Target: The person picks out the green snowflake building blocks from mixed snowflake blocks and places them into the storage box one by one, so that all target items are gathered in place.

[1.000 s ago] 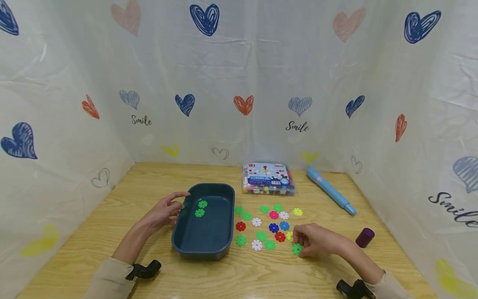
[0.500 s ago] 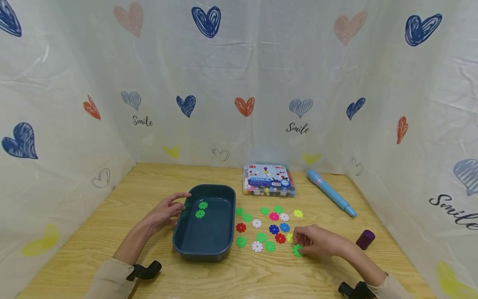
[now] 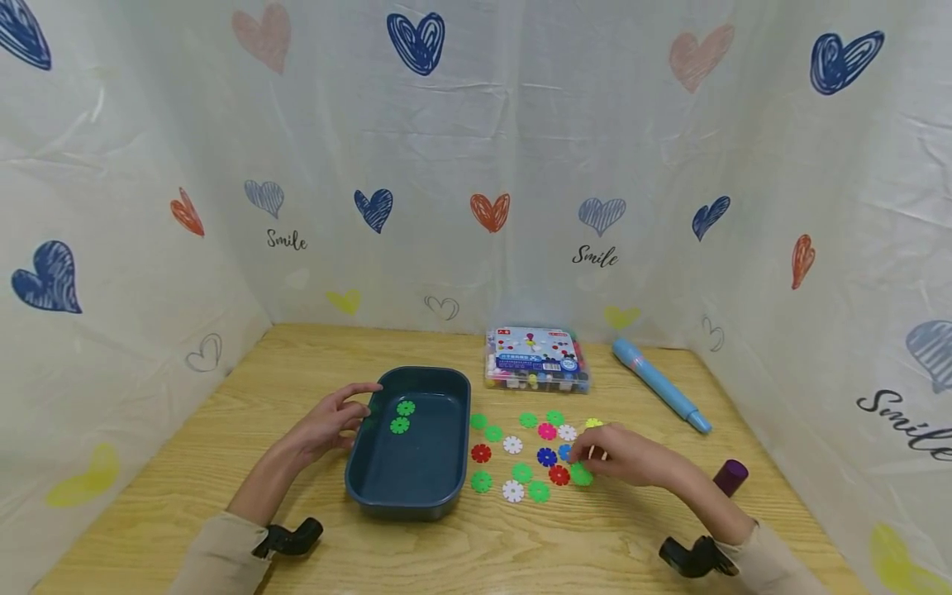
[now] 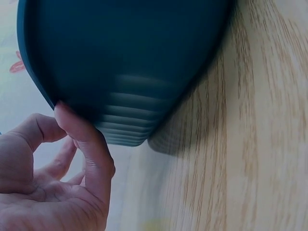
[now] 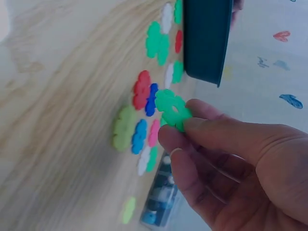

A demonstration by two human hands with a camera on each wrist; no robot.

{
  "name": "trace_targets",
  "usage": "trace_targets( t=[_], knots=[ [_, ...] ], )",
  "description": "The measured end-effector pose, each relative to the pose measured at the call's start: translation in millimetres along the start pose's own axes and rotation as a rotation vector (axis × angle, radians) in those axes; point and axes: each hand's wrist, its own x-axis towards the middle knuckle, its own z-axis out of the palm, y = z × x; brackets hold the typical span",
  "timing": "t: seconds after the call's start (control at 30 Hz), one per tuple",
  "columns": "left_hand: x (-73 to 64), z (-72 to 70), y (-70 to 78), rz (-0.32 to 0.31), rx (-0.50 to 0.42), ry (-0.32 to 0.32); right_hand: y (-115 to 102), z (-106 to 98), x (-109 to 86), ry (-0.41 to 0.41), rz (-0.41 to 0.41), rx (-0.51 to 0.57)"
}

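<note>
A dark blue-green plastic tray [image 3: 416,475] stands on the left of the table, with two green snowflake discs [image 3: 400,425] on its floor. My left hand [image 3: 330,423] is at the tray's left rim; in the left wrist view its fingertips [image 4: 61,108] meet at the edge. Thumb and fingers of my right hand [image 3: 628,454] pinch a green snowflake disc [image 5: 172,108], raised over the other discs. Below it in the right wrist view lie a red disc [image 5: 142,90], a dark blue disc [image 5: 151,99] and a yellow disc [image 5: 124,127].
Between tray and right hand lie several flat discs, among them a white one [image 3: 513,491] and a pink one [image 3: 546,431]. A clear box of coloured beads [image 3: 537,359] stands at the back. To the right are a light blue tube [image 3: 658,384] and a purple cylinder [image 3: 731,477].
My right hand has lifted the green disc from the table and moved it left and slightly away from me. My left hand has stayed at the tray's rim.
</note>
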Motion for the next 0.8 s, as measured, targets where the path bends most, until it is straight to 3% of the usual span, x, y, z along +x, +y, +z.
trace_targets(
  t=[0.43,0.8],
  knots=[
    [-1.5,0.6,0.4,0.005,0.007,-0.001,-27.8,-9.7,49.2,0.017,-0.066,-0.127],
    [-1.5,-0.7,1.3,0.002,0.008,-0.001,-59.3,-11.6,94.9,-0.022,-0.143,-0.116]
  ],
)
